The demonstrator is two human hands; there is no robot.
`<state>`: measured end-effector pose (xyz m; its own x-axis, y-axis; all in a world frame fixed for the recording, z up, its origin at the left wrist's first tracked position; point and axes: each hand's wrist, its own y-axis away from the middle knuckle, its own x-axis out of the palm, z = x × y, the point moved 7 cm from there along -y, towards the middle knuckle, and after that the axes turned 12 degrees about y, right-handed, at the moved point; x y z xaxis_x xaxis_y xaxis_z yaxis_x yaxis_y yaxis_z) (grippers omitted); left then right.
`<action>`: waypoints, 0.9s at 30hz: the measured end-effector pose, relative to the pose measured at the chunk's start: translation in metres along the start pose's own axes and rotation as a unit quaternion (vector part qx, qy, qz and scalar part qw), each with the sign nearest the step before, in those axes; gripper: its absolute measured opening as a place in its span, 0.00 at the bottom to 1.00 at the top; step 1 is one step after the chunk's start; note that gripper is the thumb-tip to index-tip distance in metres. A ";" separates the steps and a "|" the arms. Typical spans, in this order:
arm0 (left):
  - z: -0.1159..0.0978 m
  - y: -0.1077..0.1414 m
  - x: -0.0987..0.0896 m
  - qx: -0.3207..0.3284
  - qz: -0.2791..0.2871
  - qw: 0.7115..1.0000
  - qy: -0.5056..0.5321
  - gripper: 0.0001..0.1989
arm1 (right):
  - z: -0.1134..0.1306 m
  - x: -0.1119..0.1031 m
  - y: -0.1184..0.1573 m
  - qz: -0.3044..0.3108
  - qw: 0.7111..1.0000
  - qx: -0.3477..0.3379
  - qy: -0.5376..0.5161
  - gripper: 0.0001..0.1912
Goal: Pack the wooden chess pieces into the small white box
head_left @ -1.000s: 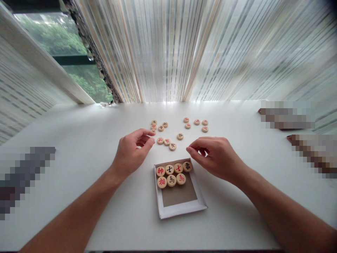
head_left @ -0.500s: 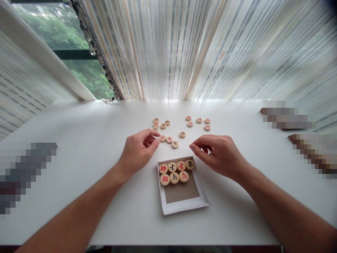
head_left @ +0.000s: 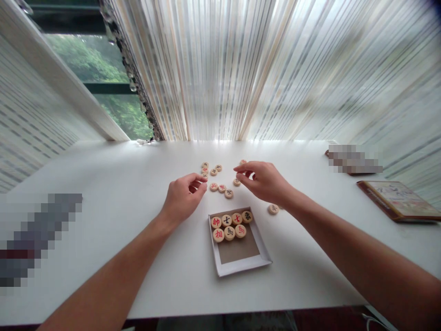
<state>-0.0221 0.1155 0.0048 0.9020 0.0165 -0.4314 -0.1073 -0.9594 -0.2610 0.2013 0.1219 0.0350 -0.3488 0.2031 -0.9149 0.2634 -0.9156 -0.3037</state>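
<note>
A shallow white box [head_left: 244, 265] holds several round wooden pieces in two rows, among them a red-marked piece [head_left: 218, 235] at the left. Behind the box, several loose pieces lie on the table, including one with red writing [head_left: 214, 187]. My left hand [head_left: 186, 195] rests beside these, its fingers curled and slightly apart, holding nothing visible. Over a black-marked piece [head_left: 237, 182] is my right hand [head_left: 258, 180], thumb and forefinger apart and nothing seen between them; it hides some pieces behind it. Near its wrist lies another piece [head_left: 273, 209], with one more partly hidden.
The white table [head_left: 165, 280] ends at a front edge below the box. On the right lie a brown-edged book [head_left: 399, 200] and a blurred object [head_left: 354, 160]. A blurred dark object [head_left: 34, 239] lies at the left. Striped curtains [head_left: 213, 69] hang behind the table.
My right hand has moved forward and left, over the loose pieces. Pieces it hid before now show near its wrist. The view has shifted slightly, while my left hand stays about where it was.
</note>
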 end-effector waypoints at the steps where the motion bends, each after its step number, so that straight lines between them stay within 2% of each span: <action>1: 0.000 0.000 0.000 0.001 -0.002 1.000 -0.001 0.12 | 0.002 0.006 -0.009 0.013 1.000 -0.008 0.011 0.14; 7: -0.001 -0.001 0.001 0.010 0.002 1.000 -0.001 0.13 | 0.014 0.052 -0.051 0.087 0.990 -0.083 0.073 0.29; 11: -0.003 0.001 0.001 0.015 0.005 1.000 0.001 0.11 | 0.016 0.067 -0.061 0.112 0.982 -0.116 0.094 0.23; 15: -0.006 0.003 0.002 0.020 0.005 1.000 -0.001 0.10 | 0.015 0.064 -0.063 0.110 0.982 -0.123 0.093 0.16; 21: -0.013 0.007 0.004 0.029 0.014 0.999 0.005 0.09 | 0.009 0.054 -0.058 0.079 0.990 -0.088 0.076 0.13; 27: -0.015 0.007 0.005 0.026 0.021 0.999 0.028 0.08 | -0.003 0.020 -0.050 0.015 1.000 -0.015 0.003 0.10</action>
<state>-0.0117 0.1048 0.0138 0.9179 -0.0398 -0.3948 -0.1655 -0.9427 -0.2897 0.1834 0.1727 0.0309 -0.3347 0.1770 -0.9256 0.3007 -0.9108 -0.2829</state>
